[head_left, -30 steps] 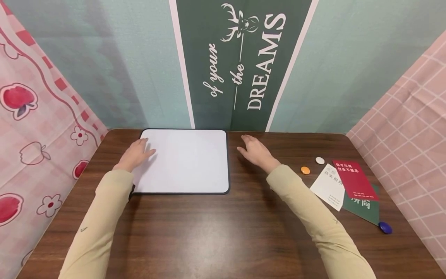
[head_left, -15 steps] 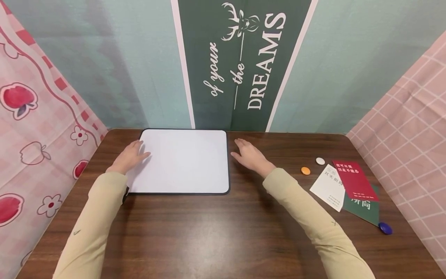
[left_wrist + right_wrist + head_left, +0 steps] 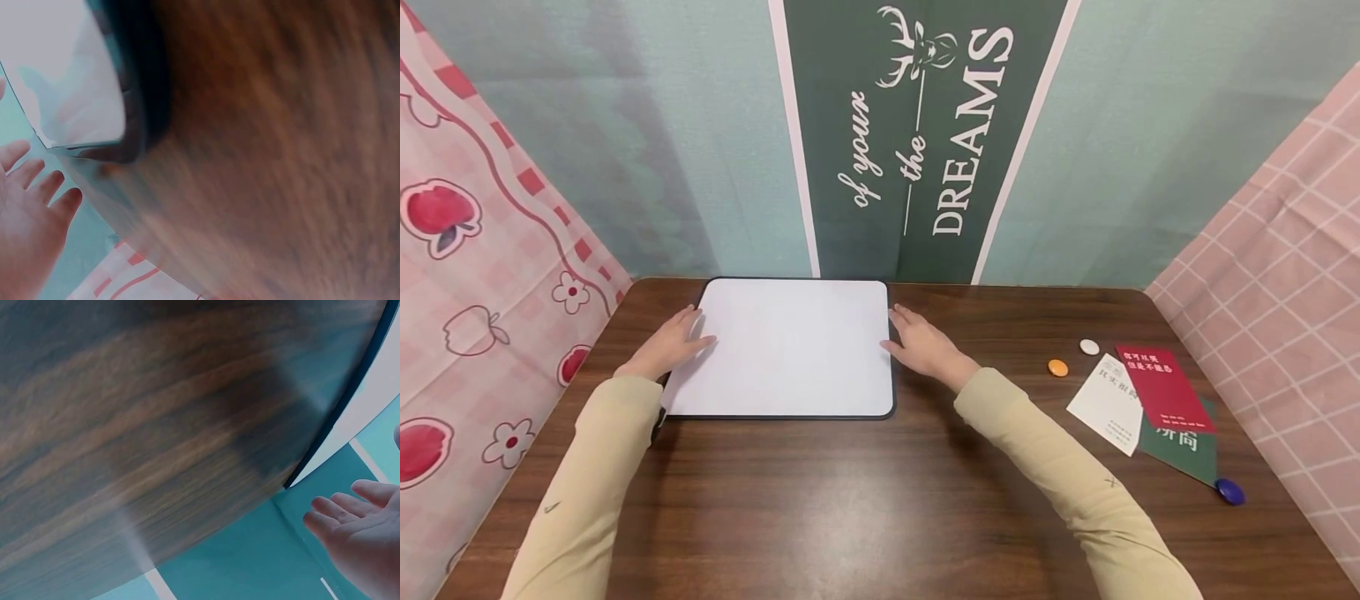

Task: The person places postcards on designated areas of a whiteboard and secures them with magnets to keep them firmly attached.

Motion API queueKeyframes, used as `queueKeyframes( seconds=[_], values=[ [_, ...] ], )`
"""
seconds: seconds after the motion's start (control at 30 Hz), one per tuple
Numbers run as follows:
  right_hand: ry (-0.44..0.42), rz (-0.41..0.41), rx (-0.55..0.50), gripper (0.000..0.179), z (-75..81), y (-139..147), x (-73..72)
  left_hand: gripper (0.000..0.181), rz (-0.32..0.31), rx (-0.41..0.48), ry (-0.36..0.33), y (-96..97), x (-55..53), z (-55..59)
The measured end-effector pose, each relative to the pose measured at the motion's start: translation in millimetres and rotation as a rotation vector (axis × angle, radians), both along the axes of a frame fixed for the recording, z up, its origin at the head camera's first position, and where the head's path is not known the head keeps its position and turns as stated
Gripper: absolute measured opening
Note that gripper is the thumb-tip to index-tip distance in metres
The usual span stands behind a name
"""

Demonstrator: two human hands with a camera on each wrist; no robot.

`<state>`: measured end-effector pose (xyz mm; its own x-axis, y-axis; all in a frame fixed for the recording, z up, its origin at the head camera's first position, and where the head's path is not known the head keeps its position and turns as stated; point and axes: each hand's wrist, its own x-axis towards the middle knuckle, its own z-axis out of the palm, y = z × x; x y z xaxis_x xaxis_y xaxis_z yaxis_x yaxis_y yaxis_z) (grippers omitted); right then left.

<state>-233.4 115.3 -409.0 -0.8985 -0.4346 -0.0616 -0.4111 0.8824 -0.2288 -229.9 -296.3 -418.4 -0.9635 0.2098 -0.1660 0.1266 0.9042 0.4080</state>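
A whiteboard [image 3: 793, 350] with a dark rim lies at the back left of the brown table. Over its left edge is my left hand [image 3: 662, 343], fingers spread and extended, thumb over the white surface. My right hand [image 3: 925, 343] is at the board's right edge, its fingertips overlapping the rim in the head view. Both wrist views show loosely extended fingers beside the board, the left hand [image 3: 31, 212] near a corner and the right hand [image 3: 356, 528] near the far edge. Whether either hand touches the board I cannot tell.
To the right lie a white card [image 3: 1107, 406], a red card [image 3: 1165, 387] and a green card [image 3: 1183, 450], overlapping. Near them are an orange magnet-like disc [image 3: 1057, 367], a white disc [image 3: 1089, 347] and a blue disc [image 3: 1229, 491]. Curtains surround the table [image 3: 850, 508].
My right hand has moved left to the board's right edge. My left hand has shifted left and slightly toward me, along the board's left edge. The board stays in place.
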Motion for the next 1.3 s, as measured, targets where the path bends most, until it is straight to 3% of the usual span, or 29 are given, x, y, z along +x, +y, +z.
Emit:
queueKeyframes(
  seconds=[0.3, 0.77, 1.3],
  values=[
    [-0.023, 0.003, 0.032, 0.066, -6.6, -7.3, 4.3, 0.076, -0.009, 0.016, -0.041, -3.7, 2.6, -6.5],
    [-0.086, 0.026, 0.046, 0.067, -17.3, -12.1, 8.8, 0.081, 0.001, 0.034, -0.082, -4.0, 7.1, -5.0],
    [-0.158, 0.031, 0.032, 0.064, -25.4, -14.7, 11.6, 0.084, -0.020, 0.004, -0.075, -8.9, 6.8, -8.0]
  ],
)
